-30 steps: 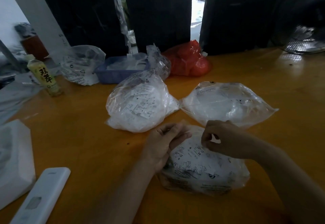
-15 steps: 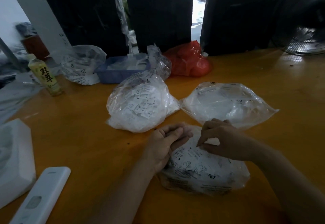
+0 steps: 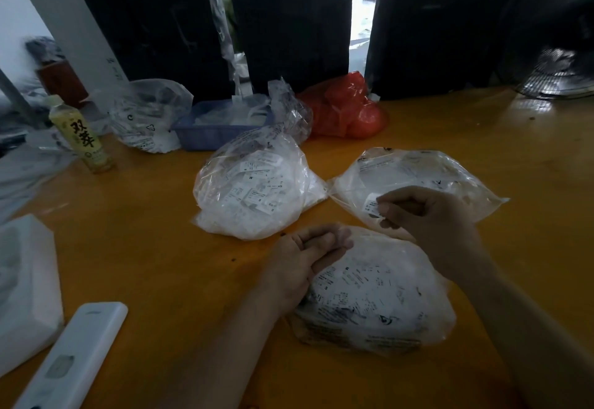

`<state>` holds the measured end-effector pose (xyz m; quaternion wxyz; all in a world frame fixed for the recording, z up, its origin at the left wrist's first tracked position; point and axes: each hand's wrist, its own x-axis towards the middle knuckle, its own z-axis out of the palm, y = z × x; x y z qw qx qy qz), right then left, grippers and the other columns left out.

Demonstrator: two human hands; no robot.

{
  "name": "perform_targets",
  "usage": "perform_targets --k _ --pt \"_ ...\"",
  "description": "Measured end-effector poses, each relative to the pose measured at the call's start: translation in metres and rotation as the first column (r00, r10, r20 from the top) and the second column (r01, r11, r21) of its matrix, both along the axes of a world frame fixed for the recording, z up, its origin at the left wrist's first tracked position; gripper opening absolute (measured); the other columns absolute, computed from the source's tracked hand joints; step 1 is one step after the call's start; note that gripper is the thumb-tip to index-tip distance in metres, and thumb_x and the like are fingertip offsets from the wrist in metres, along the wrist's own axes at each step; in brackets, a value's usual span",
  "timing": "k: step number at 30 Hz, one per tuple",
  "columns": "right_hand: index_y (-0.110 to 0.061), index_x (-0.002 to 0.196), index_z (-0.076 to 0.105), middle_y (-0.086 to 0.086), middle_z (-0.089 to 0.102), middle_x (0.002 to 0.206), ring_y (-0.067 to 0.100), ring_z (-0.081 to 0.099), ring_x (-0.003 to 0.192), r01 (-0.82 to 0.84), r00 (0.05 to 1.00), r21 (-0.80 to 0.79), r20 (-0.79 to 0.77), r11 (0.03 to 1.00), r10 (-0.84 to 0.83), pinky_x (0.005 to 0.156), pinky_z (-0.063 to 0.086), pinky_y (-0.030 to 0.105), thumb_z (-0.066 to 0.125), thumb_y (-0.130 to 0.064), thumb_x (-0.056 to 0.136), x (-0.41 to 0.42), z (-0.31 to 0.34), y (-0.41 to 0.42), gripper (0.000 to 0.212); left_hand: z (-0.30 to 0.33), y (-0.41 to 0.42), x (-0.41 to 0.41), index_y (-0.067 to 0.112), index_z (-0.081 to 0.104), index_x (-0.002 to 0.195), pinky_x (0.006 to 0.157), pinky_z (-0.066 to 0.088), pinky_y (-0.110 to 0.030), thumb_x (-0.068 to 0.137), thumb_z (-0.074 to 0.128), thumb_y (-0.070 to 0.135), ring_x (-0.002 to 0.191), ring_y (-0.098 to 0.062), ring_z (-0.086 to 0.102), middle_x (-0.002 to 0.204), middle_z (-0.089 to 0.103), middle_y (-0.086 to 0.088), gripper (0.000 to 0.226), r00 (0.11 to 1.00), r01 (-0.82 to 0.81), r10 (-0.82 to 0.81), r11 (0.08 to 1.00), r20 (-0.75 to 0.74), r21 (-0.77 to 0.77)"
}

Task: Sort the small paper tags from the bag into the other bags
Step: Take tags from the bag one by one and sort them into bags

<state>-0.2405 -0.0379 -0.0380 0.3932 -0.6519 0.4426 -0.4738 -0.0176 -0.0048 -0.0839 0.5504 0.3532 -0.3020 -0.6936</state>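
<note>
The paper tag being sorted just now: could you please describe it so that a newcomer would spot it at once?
On the orange table, find the three clear bags nearest the person. Over the far right bag, the right hand pinches one small white paper tag with dark print. It alone is out in the open; every other tag lies inside a bag.

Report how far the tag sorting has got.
Done: the two far bags, the left bag and the right bag, already hold white tags. In hand: the right hand pinches one tag in front of the right bag; the left hand rests at the near bag's mouth. Left: the near bag still looks full of tags, so plenty remains.
</note>
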Motion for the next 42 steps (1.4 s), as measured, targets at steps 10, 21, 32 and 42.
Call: perform_targets --k 10,21,32,42 --pt "-0.019 0.104 0.071 0.0 0.077 0.091 0.011 0.073 0.083 -0.019 1.0 0.074 0.024 0.997 0.018 0.073 0.057 0.025 0.076 -0.013 0.088 0.018 -0.007 0.006 0.018 -0.002 0.002 0.0 0.004 0.072 0.119 0.089 0.06 -0.026 0.086 0.071 0.011 0.115 -0.03 0.073 0.12 0.075 -0.019 0.033 0.995 0.053 -0.048 0.997 0.086 -0.059" --pt "-0.032 0.085 0.072 -0.006 0.068 0.07 0.007 0.042 0.05 -0.004 0.995 0.121 -0.102 0.993 0.016 0.046 0.033 0.023 0.073 -0.03 0.093 0.021 -0.021 0.002 0.009 -0.005 0.0 -0.002 0.005 0.07 0.121 0.089 0.06 -0.027 0.087 0.071 0.013 0.114 -0.03 0.073 0.121 0.075 -0.02 0.035 0.994 0.026 -0.019 0.998 0.107 -0.062" --pt "-0.028 0.086 0.068 -0.011 0.068 0.079 0.007 0.065 0.072 0.0 0.881 -0.076 -0.473 0.997 -0.036 0.067 0.058 0.037 0.066 -0.027 0.097 0.022 -0.017 0.004 0.011 -0.003 0.006 -0.005 0.02 0.08 0.113 0.086 0.061 -0.026 0.083 0.078 0.026 0.108 -0.026 0.075 0.111 0.078 -0.017 0.031 0.972 -0.013 0.034 0.996 0.234 -0.089" --pt "-0.035 0.097 0.069 -0.021 0.069 0.086 -0.006 0.065 0.084 0.018 0.924 -0.161 -0.375 0.987 -0.078 0.073 0.052 0.009 0.076 -0.023 0.09 0.025 -0.017 0.01 0.015 0.002 0.008 -0.008 0.032 0.084 0.105 0.071 0.063 -0.025 0.083 0.078 0.033 0.101 -0.011 0.075 0.109 0.08 0.003 0.023 0.94 -0.097 0.121 0.991 0.319 -0.091"
